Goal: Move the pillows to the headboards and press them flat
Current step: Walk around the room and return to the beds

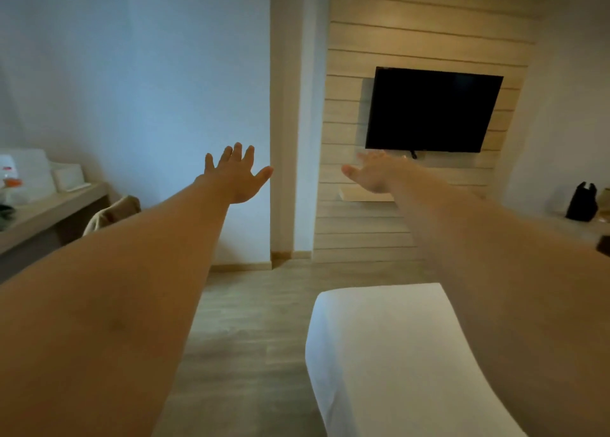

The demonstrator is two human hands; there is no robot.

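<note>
Pillows are not in view; your left hand (236, 175) and right hand (373, 172) reach toward 12 o'clock, fingers spread, holding nothing.

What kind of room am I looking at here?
Probably a hotel bedroom: a white-sheeted bed, a wall-mounted TV on a slatted wood panel, and a desk along the left wall.
</note>
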